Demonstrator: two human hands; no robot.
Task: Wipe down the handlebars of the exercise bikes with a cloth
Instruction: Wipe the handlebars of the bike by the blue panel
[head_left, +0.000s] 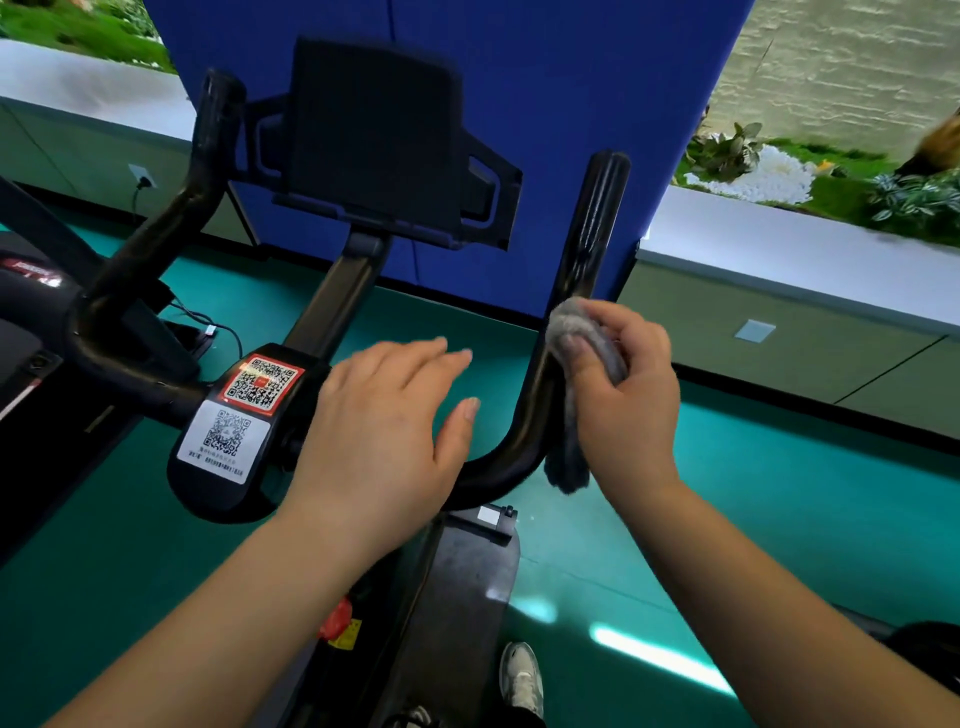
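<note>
From where I watch, the right handlebar runs as one long black tube from its bend at about 6 o'clock up to its capped tip at 12 — that axis is what the coming stroke has to follow. My right hand is the nearer one, sitting right on the tube just above the bend, its fingers curled round a grey cloth and pressing it against the outer side of the bar; a tail of the cloth hangs down past the bend toward 6 o'clock. The wrist comes in from 5 o'clock, knuckles turned outward.

My left hand grasps nothing — fingers straight and pointing toward 2 o'clock, the palm over the crossbar beside the QR sticker; whether it rests on the bar I cannot tell. The left handlebar lies well apart at 10 o'clock, no cloth on it. I judge the wipe should slide up toward the tip.
</note>
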